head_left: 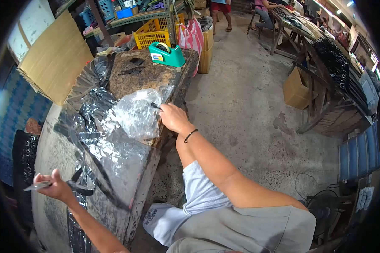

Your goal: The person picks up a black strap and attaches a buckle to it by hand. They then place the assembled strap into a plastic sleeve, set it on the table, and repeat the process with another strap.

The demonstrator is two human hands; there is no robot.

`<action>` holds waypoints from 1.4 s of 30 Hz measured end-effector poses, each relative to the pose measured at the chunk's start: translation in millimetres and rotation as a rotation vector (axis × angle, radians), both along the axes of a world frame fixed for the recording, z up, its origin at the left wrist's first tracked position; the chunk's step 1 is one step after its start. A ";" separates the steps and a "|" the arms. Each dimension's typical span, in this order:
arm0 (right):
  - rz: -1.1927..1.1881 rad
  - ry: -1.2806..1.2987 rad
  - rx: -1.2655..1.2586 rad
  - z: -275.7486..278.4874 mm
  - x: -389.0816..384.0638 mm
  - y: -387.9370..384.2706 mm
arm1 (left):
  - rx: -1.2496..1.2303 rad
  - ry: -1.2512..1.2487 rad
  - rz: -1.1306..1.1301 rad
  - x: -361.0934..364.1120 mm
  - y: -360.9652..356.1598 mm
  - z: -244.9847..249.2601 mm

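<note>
My left hand (pixel 57 188), at the lower left over the table, is closed on a clear plastic packet (pixel 37 185). Its shiny end sticks out past the fingers, and a black strip (pixel 82 190) shows on the other side of the hand. My right hand (pixel 174 117) is at the table's right edge, fingers closed on a small black object (pixel 155 105) whose kind I cannot make out. That object's tip lies over a clear plastic bag (pixel 135 118). Left of this bag, more clear plastic with black items inside (pixel 95 107) is heaped on the table.
A green tape dispenser (pixel 168 55) stands on the far end of the worn table (pixel 143 78). Behind it are a yellow crate (pixel 152 31) and a pink-striped bag (pixel 191 33). Cardboard (pixel 59 52) leans at left. People and a long bench (pixel 321 55) are farther off.
</note>
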State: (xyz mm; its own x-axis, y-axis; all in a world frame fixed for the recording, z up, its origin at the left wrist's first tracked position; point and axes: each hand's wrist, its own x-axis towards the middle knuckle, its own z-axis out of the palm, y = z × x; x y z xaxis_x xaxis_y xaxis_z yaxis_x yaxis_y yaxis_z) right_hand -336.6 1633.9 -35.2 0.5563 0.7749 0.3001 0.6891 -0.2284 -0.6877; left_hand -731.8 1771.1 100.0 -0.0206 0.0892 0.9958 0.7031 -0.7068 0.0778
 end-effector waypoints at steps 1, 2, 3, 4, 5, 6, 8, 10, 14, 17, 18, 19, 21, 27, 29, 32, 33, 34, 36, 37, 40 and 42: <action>-0.043 0.073 -0.067 5.7 -1.8 -10.9 | -0.005 0.000 -0.002 1.9 -11.7 -9.6; -0.084 0.052 -0.064 5.3 -1.7 -20.4 | -0.216 -0.058 -0.078 2.2 -21.0 -23.1; -0.112 0.129 0.010 2.6 -0.9 -28.2 | -0.425 -0.117 -0.151 2.0 -29.8 -35.4; -0.138 0.206 0.085 -0.6 -1.4 -33.4 | -0.428 -0.121 -0.145 2.2 -37.1 -44.1; -0.179 0.230 0.130 2.3 -6.2 -36.8 | -0.643 -0.282 -0.510 3.9 -42.6 -51.1; -0.169 0.226 0.131 6.0 -12.8 -38.3 | -0.845 -0.444 -0.883 7.8 -49.6 -55.6; -0.043 0.287 0.268 24.6 -38.4 -42.7 | -0.847 -0.490 -1.015 37.3 -75.5 -53.2; 0.168 0.159 0.505 33.1 -83.1 -39.2 | -0.890 -0.381 -0.973 47.4 -86.8 -62.1; 0.684 0.294 0.538 55.6 -171.4 -48.9 | -0.943 -0.256 -1.016 67.9 -119.5 -66.6; 0.885 0.520 0.383 50.0 -203.0 -45.7 | -0.995 -0.346 -1.111 72.7 -132.0 -90.6; 0.869 0.588 0.280 41.9 -210.0 -42.1 | -0.986 -0.411 -1.147 75.4 -135.7 -90.2; 0.879 0.690 0.281 28.3 -214.6 -36.3 | -1.009 -0.369 -1.134 66.0 -133.2 -87.9; 0.799 0.839 0.250 39.7 -220.9 -45.7 | -1.052 -0.282 -1.107 48.5 -127.4 -83.9; 0.778 0.836 0.102 23.6 -220.7 -52.4 | -1.080 -0.625 -1.183 47.4 -128.4 -74.4; 0.752 0.766 0.126 19.0 -220.9 -50.9 | -1.118 -0.643 -1.155 50.8 -131.2 -78.0; 0.728 0.877 0.160 18.7 -226.7 -50.6 | -1.197 -0.700 -1.166 56.0 -140.6 -83.8; 0.730 0.875 0.161 19.7 -228.1 -49.9 | -1.212 -0.702 -1.187 57.2 -141.5 -88.9; 0.722 0.895 0.176 21.4 -229.4 -49.4 | -1.229 -0.705 -1.209 58.7 -142.5 -93.5; 0.712 0.914 0.189 23.6 -230.1 -49.8 | -1.207 -0.691 -1.167 58.2 -144.8 -100.3; 0.715 0.922 0.188 24.6 -229.9 -50.1 | -1.276 -0.585 -1.150 53.3 -145.9 -100.5; 0.732 0.917 0.177 23.4 -227.1 -51.7 | -1.342 -0.512 -1.133 52.4 -151.8 -99.3; 0.750 0.906 0.167 18.9 -227.4 -52.0 | -1.340 -0.544 -1.131 51.7 -154.7 -101.1</action>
State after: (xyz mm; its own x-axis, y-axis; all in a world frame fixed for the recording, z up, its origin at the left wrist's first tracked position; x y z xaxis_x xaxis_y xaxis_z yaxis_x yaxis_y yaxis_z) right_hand -563.9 1581.9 -16.3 0.0421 0.9863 0.1592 -0.1407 0.1636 -0.9764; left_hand -680.0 1616.4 -1.1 0.3490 0.9241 0.1559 -0.3029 -0.0462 0.9519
